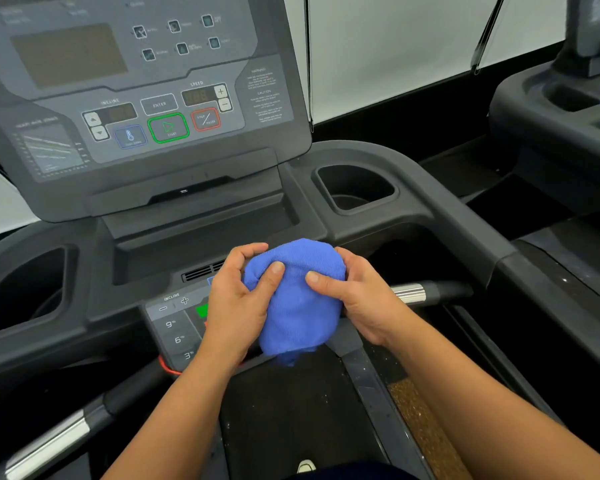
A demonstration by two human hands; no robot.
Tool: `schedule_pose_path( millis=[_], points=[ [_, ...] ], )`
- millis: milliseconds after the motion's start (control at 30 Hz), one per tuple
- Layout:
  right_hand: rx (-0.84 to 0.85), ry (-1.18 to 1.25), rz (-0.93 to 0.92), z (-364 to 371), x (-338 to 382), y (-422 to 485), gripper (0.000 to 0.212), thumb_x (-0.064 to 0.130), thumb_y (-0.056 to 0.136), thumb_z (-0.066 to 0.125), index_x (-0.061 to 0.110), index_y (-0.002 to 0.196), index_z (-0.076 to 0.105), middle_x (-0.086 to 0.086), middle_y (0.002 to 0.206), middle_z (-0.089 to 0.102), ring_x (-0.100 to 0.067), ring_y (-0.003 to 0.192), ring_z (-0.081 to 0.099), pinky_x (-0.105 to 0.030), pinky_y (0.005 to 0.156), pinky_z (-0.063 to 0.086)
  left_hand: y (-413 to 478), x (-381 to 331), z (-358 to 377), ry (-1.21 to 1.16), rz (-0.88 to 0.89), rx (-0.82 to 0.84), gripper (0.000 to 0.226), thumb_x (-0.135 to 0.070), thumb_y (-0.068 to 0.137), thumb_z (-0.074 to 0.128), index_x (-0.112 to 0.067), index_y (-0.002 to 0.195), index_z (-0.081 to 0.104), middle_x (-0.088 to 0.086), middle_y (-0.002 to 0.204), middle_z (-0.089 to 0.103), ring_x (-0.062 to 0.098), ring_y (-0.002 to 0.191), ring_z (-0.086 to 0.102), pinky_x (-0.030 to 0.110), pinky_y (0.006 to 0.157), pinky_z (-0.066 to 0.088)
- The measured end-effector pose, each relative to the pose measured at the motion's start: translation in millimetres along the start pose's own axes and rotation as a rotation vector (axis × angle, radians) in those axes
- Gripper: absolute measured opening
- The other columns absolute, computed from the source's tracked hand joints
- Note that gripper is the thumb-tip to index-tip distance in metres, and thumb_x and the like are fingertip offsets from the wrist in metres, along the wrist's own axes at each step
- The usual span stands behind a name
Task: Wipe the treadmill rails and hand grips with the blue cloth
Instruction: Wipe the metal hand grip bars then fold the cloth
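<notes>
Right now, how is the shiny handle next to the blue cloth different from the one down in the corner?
The right hand grip lies level, its inner end hidden behind the right hand and blue cloth. The left hand grip slants toward the lower corner, with nothing covering it. Both are black bars with a shiny metal band.

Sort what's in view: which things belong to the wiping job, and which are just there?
Job: blue cloth, held by left hand and right hand; left hand grip; right hand grip; right rail.
Not the job: console, cup holder, neighbouring treadmill.
</notes>
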State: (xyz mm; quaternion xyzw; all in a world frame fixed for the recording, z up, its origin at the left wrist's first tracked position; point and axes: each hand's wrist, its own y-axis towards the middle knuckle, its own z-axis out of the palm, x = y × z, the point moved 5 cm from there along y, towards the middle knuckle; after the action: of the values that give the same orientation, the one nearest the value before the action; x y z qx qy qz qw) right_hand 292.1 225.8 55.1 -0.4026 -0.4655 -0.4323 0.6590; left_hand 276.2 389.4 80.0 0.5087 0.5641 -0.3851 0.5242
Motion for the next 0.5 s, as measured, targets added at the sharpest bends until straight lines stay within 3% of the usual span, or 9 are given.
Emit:
schedule_pose_path(
  millis=[100,233,367,500],
  points=[
    [-0.060,-0.023,-0.014,5.9,3.7,-2.4,0.039,0.029,0.075,0.072,0.013,0.108,0.059,-0.008,0.106,0.067,-0.023,0.098,0.066,-0.035,0.081,0.054,3.8,4.5,-5.6,0.010,0.001,-0.030,0.013,-0.026,0.087,0.067,-0.020,0.097,0.062,-0.006,0.092,0.068,0.013,0.086,0.065,0.032,0.076,0.053],
    [-0.132,0.053,-0.027,11.2,10.3,-6.0,0.031,0.025,0.075,0.069,0.010,0.101,0.061,-0.008,0.097,0.069,-0.023,0.091,0.067,-0.036,0.076,0.055,10.0,15.8,-8.4,-0.002,-0.041,-0.037,0.025,-0.034,0.084,0.067,-0.022,0.103,0.059,-0.003,0.098,0.067,0.013,0.087,0.064,0.030,0.076,0.052],
    [-0.218,0.158,-0.054,10.4,12.5,-11.3,0.018,0.020,0.074,0.067,0.014,0.090,0.061,-0.003,0.086,0.068,-0.019,0.083,0.066,-0.032,0.068,0.052,15.9,24.4,-5.4,-0.032,-0.035,-0.024,0.019,-0.017,0.091,0.062,-0.028,0.103,0.053,0.006,0.106,0.063,0.011,0.082,0.060,0.024,0.073,0.049],
    [-0.312,0.203,-0.097,3.5,17.8,-23.7,0.016,0.012,0.083,0.066,0.010,0.097,0.058,-0.003,0.088,0.068,-0.017,0.083,0.066,-0.031,0.066,0.052,16.0,15.1,6.6,0.208,0.085,0.006,0.008,-0.032,0.090,0.052,-0.035,0.097,0.055,0.001,0.104,0.057,0.016,0.098,0.055,0.034,0.088,0.046]
  ],
)
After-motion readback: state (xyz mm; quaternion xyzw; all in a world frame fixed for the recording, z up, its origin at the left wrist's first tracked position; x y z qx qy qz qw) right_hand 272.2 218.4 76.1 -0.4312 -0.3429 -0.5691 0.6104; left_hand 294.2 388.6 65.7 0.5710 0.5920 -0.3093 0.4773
